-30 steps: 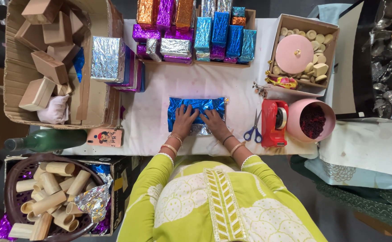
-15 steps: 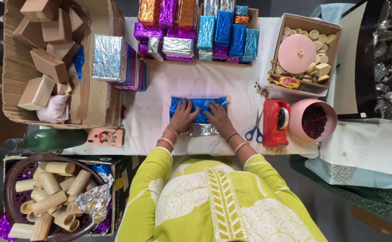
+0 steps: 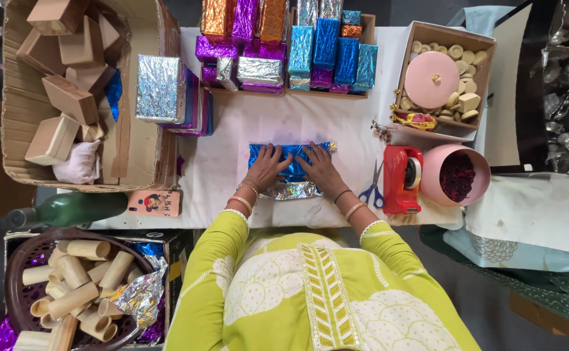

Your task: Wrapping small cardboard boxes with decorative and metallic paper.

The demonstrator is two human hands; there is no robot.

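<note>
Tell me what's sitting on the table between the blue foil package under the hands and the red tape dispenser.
In the head view, blue-handled scissors lie between the blue foil package and the red tape dispenser, just right of the right hand.

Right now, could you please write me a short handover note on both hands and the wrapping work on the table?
Left hand: flat on the blue foil-wrapped block, pressing the foil.
Right hand: flat on the same block, beside the left.
The block lies mid-table; silver foil sticks out below it.
Scissors and red tape dispenser sit to the right.
Done: foil folded over the top.
Left: no tape visible on it; loose flap not closed.
</note>
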